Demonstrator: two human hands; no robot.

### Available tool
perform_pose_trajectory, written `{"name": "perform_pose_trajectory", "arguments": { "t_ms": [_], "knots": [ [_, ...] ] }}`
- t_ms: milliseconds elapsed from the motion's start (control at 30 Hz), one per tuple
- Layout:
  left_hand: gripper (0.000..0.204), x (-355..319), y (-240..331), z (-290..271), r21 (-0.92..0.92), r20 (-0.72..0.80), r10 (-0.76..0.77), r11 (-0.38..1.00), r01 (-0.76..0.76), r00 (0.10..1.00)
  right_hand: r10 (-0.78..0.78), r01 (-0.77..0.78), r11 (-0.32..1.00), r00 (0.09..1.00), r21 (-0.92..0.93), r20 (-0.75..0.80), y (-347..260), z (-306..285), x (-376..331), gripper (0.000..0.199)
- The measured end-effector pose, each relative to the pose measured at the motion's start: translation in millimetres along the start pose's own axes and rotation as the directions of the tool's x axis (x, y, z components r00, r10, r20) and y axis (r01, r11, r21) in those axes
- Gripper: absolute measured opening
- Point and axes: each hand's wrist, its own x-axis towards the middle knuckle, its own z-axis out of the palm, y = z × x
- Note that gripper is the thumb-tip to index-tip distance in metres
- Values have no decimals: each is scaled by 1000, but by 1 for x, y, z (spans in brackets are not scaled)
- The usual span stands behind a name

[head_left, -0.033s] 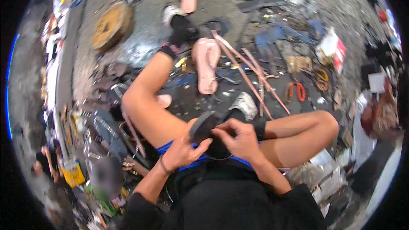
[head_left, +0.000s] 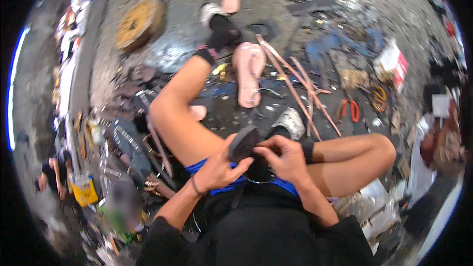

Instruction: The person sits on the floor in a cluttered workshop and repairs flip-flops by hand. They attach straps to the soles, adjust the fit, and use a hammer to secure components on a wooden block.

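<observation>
Your left hand (head_left: 217, 170) and right hand (head_left: 288, 160) both close their grip on a dark disc (head_left: 245, 144) over your lap. Beyond the disc lies a sandal (head_left: 249, 74); right of it, copper rods (head_left: 295, 86) and red pliers (head_left: 349, 110) on the floor (head_left: 305, 24).

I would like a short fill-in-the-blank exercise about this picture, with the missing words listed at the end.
1. Both hands, the left hand and the right hand, hold one dark, round, flat ____ above the lap.
2. The pink sandal lies on the floor between the person's ____.
3. The pliers on the floor have ____ handles.
4. The shorts are ____.

Missing words: object; legs; red; blue
</observation>
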Motion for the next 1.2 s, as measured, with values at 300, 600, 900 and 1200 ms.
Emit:
{"name": "perform_pose_trajectory", "arguments": {
  "t_ms": [300,600,900,1200],
  "knots": [
    [55,16,12,45,216,-373,394,918,-334,840,-175,105,969,930,-224,-322,1,-46,88,37],
    [31,-6,-16,62,-349,-433,-26,927,-141,901,-500,447,858,841,-253,-208,-48,-50,100,23],
    [66,3,5,-49,-2,-280,37,999,-39,959,-618,618,786,785,-9,-43,-15,43,148,27],
    [58,-110,-23,-186,618,-784,279,430,657,554,-84,-314,409,922,-857,-378,140,-131,212,17]
  ]
}}
